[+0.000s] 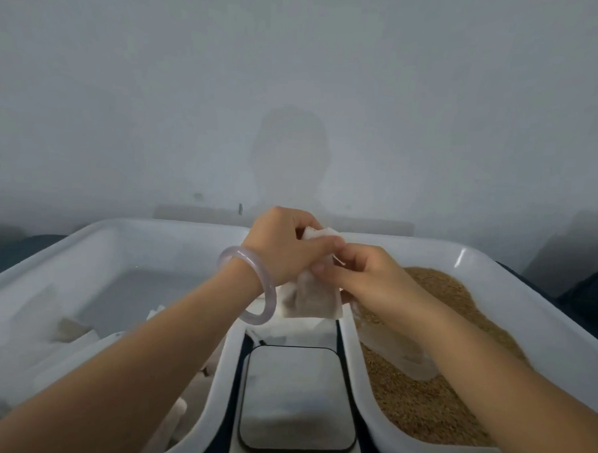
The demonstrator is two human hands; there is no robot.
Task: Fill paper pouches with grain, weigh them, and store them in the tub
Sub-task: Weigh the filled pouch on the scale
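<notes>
Both hands, left hand (283, 246) & right hand (363, 280), pinch pouch (308, 298) top, above scale (298, 397).

Fig. note: no legible txt, labels, brand marks, nos. or signs anywhere in view. Paper pouch (309, 300), scale (298, 397), left tub (84, 251), grain tub (514, 287) & wall (297, 72) all read blank.
</notes>
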